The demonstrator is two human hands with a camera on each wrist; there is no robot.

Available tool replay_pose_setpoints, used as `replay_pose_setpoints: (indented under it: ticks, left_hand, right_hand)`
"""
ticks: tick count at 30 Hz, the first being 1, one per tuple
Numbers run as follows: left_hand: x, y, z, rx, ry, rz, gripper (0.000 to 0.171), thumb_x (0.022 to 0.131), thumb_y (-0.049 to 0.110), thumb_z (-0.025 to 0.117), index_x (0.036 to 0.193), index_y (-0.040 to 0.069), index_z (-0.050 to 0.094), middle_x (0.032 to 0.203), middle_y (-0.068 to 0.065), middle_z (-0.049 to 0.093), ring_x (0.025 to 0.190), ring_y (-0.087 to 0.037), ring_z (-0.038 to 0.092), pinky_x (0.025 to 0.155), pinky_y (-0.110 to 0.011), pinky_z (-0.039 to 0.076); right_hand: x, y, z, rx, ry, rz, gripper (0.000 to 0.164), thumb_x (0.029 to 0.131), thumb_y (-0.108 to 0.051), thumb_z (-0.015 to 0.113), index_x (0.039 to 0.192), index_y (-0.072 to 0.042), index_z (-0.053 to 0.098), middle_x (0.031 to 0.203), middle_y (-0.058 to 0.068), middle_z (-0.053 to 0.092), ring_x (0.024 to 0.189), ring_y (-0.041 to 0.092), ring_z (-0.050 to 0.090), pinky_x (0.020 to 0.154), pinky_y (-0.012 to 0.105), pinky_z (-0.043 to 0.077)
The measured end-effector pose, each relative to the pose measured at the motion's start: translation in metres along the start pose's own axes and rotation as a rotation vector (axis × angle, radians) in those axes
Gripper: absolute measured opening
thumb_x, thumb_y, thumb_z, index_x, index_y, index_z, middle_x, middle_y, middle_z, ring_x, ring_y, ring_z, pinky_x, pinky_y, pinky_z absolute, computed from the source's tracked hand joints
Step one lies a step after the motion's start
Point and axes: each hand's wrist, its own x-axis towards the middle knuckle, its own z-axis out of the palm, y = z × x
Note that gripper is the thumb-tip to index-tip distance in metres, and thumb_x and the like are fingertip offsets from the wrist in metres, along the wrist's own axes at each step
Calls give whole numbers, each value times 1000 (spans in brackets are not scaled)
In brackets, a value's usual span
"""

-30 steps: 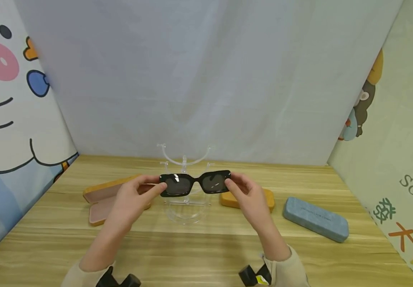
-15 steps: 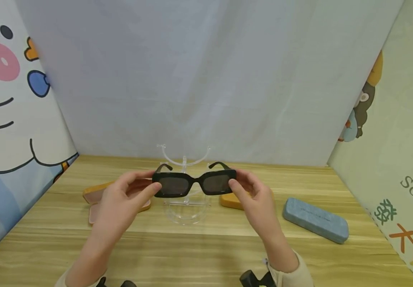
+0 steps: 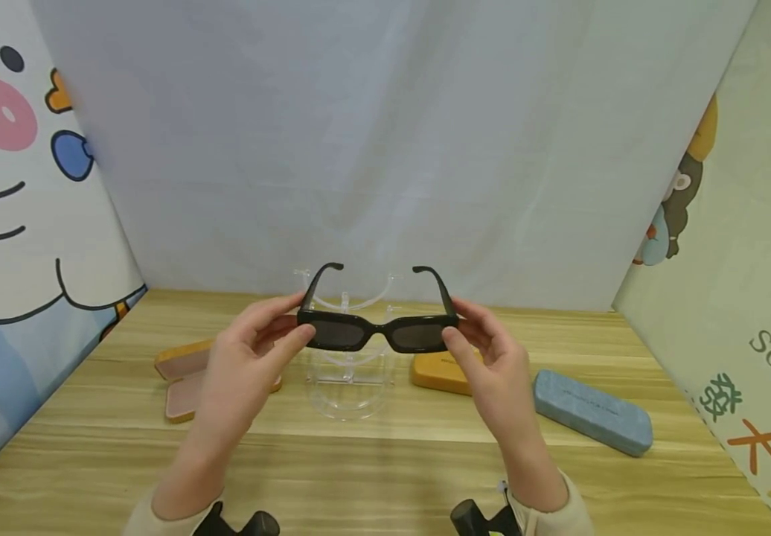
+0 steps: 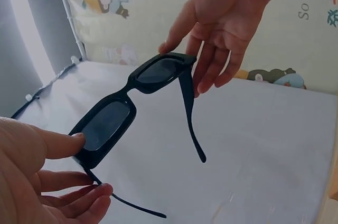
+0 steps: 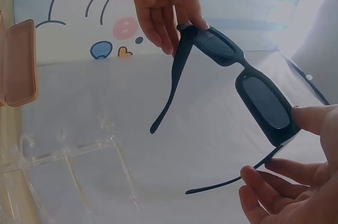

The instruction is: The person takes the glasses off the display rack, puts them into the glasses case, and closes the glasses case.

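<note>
in the head view, a pair of black, rectangular-framed plastic sunglasses with dark lenses (image 3: 378, 328) is held level in the air above the pale wood-grain bench (image 3: 372, 476). its left end is pinched between thumb and fingers by the left hand (image 3: 238, 372), its right end likewise by the right hand (image 3: 496, 372). the slim black temples (image 3: 444, 292) are unfolded and pointed toward the bench's far edge. behind the frame, near the middle of that edge, a clear plastic tiered display stand (image 3: 348, 381) is seen. toward the bench's left edge, a yellow oblong case with pink lining (image 3: 184, 398) is left with its lid raised, partly hidden by the left hand. a closed yellow oblong case (image 3: 442, 374) is set right of the stand, and a blue-grey oblong case (image 3: 593, 413) lies nearer the right edge.

in the left wrist view, the thumbs are laid on the front of the frame, with fingers behind.

in the right wrist view, the same two-handed grip is shown; the sunglasses are held apart from the stand, and the pink-lined case is partly seen.
</note>
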Motion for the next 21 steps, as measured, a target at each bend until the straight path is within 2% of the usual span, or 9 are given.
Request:
replay_pose_setpoints:
  ticks: [6,11,15,17,18,20,21]
  left_hand:
    - [8,-4,11,-99,23,-35,40,85,17,64,125,17,57,109,-3,57,94,-6,60,83,-16,47]
    - [12,-11,20,-164,29,-80,42,84,16,66,125,17,57,103,-7,63,91,-7,62,82,-19,49]
    - [14,-15,26,-189,29,-73,42,83,14,67,124,15,58,103,-9,65,91,-8,62,81,-20,50]
    - [14,-16,27,-185,29,-67,42,82,14,67,123,15,59,104,-9,65,92,-8,62,81,-21,50]
    - [14,-16,28,-183,30,-68,42,82,15,68,122,16,59,104,-9,66,93,-8,62,81,-21,50]
    - [13,-16,29,-182,35,-71,42,81,15,69,121,17,60,104,-9,66,94,-8,61,81,-21,50]
    - [13,-16,29,-184,38,-76,41,80,16,69,121,17,60,105,-8,66,95,-8,61,81,-22,50]
  right_hand:
    - [5,0,0,25,56,37,34,90,-10,56,124,-7,54,108,-1,60,99,11,58,86,19,46]
    - [8,3,0,19,96,17,34,92,-12,54,125,-9,55,106,-1,61,97,11,58,85,19,46]
    - [8,7,-1,-29,124,-14,33,93,-16,52,126,-13,55,113,1,61,103,7,57,88,16,44]
    - [8,9,-1,-58,137,-36,33,93,-16,51,126,-14,55,117,3,61,81,3,59,73,12,46]
    - [9,10,-1,-75,147,-46,33,94,-17,50,126,-15,56,113,4,63,67,2,57,62,11,45]
    - [9,11,0,-107,162,-57,33,94,-17,49,126,-16,56,95,6,66,43,3,41,42,15,36]
    - [9,11,0,-122,169,-63,32,94,-16,49,126,-16,56,84,5,65,36,6,30,35,19,28]
